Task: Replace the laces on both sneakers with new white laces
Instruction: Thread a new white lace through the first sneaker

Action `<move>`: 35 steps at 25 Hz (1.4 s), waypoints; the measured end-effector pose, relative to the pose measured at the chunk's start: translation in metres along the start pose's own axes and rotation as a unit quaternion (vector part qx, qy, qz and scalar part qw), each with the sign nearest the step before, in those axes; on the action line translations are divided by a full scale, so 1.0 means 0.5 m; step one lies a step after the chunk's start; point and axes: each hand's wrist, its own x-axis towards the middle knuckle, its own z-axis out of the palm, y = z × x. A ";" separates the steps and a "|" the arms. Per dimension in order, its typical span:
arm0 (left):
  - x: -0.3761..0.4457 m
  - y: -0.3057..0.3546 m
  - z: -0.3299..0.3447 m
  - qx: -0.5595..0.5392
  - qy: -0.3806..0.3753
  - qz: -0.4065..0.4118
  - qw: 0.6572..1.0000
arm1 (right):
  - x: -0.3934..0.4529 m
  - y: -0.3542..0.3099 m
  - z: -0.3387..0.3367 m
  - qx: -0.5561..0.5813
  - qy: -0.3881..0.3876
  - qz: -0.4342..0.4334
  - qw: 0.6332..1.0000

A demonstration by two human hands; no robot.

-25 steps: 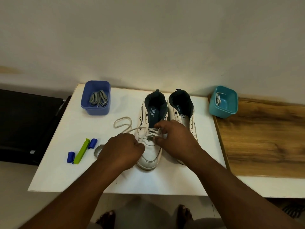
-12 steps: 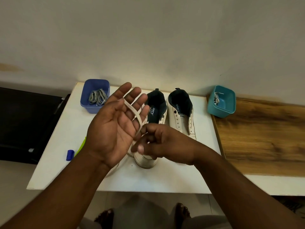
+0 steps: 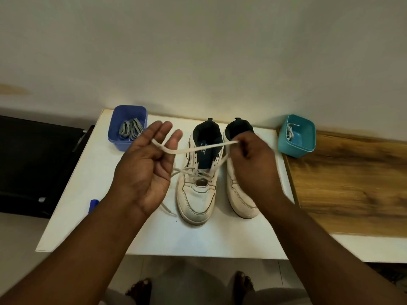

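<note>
Item, lacing in progress: white lace, threaded through lower eyelets of left sneaker on the desk, draped over released left hand, pinched by right hand; next, likely feeding upper eyelets; right sneaker appears laceless.

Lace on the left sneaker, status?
Right hand pinches lace; left hand open, lace draped across fingers. Left sneaker partly laced. Nothing blocking.

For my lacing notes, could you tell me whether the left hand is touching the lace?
Touching: the head view shows the lace lying across the left hand's raised fingers.
</note>
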 end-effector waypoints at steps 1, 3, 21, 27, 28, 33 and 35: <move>0.005 0.001 -0.005 -0.024 0.041 -0.003 0.999 | 0.010 0.008 -0.018 -0.015 0.073 0.010 0.997; 0.010 -0.006 -0.014 -0.017 0.104 -0.028 0.994 | 0.024 0.014 -0.033 0.110 0.158 0.026 0.981; 0.015 -0.040 -0.045 0.424 -0.004 -0.011 0.905 | -0.054 -0.009 0.030 -0.001 -0.414 -0.162 0.896; 0.016 -0.061 -0.041 0.395 -0.004 -0.007 0.919 | -0.043 0.003 0.032 0.098 -0.381 0.004 0.919; 0.020 -0.064 -0.043 0.431 0.005 0.021 0.902 | -0.034 0.017 0.033 0.069 -0.294 0.047 0.952; 0.049 -0.090 -0.064 0.647 -0.037 0.204 0.734 | -0.024 0.061 0.058 -0.153 -0.052 0.087 0.983; 0.059 -0.103 -0.071 0.669 -0.050 0.215 0.710 | -0.025 0.060 0.078 -0.177 -0.046 0.082 0.980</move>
